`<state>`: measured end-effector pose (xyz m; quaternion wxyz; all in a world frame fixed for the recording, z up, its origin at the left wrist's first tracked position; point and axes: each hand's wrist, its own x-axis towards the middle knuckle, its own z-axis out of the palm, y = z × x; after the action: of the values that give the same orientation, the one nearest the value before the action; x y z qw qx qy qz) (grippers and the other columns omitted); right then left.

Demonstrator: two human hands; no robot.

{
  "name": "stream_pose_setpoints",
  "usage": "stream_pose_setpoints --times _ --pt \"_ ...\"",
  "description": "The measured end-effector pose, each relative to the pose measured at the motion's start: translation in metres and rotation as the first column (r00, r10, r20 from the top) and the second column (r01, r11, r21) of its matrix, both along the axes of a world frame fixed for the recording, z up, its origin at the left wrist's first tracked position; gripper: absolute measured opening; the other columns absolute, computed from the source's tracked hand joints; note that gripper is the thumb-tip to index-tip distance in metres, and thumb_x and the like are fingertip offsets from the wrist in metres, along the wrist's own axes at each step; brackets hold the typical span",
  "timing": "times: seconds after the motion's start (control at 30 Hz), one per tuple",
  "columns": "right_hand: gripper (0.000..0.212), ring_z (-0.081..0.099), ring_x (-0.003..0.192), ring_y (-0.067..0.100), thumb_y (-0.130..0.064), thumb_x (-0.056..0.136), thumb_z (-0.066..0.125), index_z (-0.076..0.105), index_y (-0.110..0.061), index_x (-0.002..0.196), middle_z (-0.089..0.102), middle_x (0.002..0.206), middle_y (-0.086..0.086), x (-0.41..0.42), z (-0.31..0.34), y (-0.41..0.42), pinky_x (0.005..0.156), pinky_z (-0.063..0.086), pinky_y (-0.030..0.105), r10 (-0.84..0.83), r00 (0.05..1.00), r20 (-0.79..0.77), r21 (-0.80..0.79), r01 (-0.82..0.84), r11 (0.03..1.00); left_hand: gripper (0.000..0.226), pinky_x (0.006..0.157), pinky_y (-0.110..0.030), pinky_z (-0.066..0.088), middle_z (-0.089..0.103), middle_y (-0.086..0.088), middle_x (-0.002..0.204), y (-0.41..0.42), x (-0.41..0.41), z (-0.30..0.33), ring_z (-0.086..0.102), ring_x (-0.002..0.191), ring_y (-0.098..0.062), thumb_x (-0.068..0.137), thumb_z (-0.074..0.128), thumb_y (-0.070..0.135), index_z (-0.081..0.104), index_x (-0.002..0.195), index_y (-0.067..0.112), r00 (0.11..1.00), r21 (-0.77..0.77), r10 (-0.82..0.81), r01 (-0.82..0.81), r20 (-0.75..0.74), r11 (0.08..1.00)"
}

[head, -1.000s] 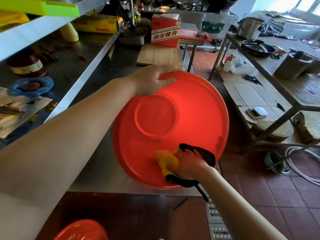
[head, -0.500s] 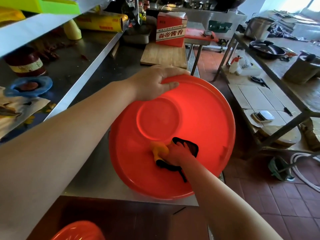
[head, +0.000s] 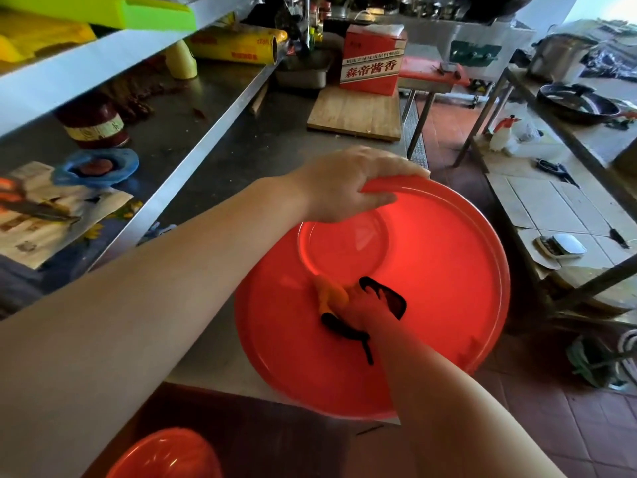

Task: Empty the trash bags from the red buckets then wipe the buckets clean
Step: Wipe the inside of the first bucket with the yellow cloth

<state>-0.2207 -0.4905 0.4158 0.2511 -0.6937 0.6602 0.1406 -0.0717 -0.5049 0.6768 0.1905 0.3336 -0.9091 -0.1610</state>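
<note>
2 red buckets (head: 431,270), 1 cloth (head: 332,294)

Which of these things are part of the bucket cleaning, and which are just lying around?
In use: red bucket, yellow and black cloth, left hand on the rim, right hand wiping.

Lying about: wooden board, red box, black pan, kitchen scale.

Bucket (head: 431,270) bright red; cloth (head: 339,298) yellow with black edging; box (head: 372,60) red, white label band; shelf board (head: 120,8) lime green.

Red bucket (head: 431,277) tipped on steel counter edge, yellow-black cloth (head: 331,298) inside.
</note>
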Motion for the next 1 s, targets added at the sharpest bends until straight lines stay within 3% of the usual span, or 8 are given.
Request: stream_pose_setpoints --times 0.33,0.63,1.0 --pt "0.075 0.009 0.150 0.031 -0.062 0.097 0.026 0.010 -0.021 0.157 0.014 0.164 0.004 -0.008 0.017 0.040 0.121 0.006 0.049 0.070 0.998 0.008 0.009 -0.070 0.998 0.049 0.113 -0.041 0.034 0.050 0.016 0.144 0.005 0.001 -0.001 0.042 0.133 -0.008 0.096 0.058 0.037 0.046 0.142 0.044 1.000 0.009 0.001 -0.001 0.003 1.000" --pt "0.074 0.018 0.148 0.026 -0.068 0.095 0.026 0.022 -0.023 0.154 0.024 0.161 0.002 -0.025 0.045 0.095 0.120 0.010 0.048 0.142 0.989 -0.034 -0.082 -0.145 0.986 0.049 0.109 -0.027 0.033 0.051 0.014 0.143 0.009 -0.002 0.003 0.043 0.131 -0.006 0.097 0.061 0.030 0.046 0.143 0.041 1.000 0.052 -0.012 0.012 0.001 0.999" --pt "0.079 0.015 0.149 0.023 -0.071 0.090 0.029 0.027 -0.024 0.153 0.023 0.161 -0.001 -0.047 0.082 0.152 0.121 0.004 0.044 0.166 0.973 -0.160 -0.092 -0.182 0.979 0.048 0.103 -0.019 0.037 0.055 0.011 0.138 0.009 -0.004 0.010 0.050 0.124 -0.004 0.098 0.059 0.025 0.048 0.143 0.037 1.000 0.124 -0.022 0.023 -0.010 0.992"
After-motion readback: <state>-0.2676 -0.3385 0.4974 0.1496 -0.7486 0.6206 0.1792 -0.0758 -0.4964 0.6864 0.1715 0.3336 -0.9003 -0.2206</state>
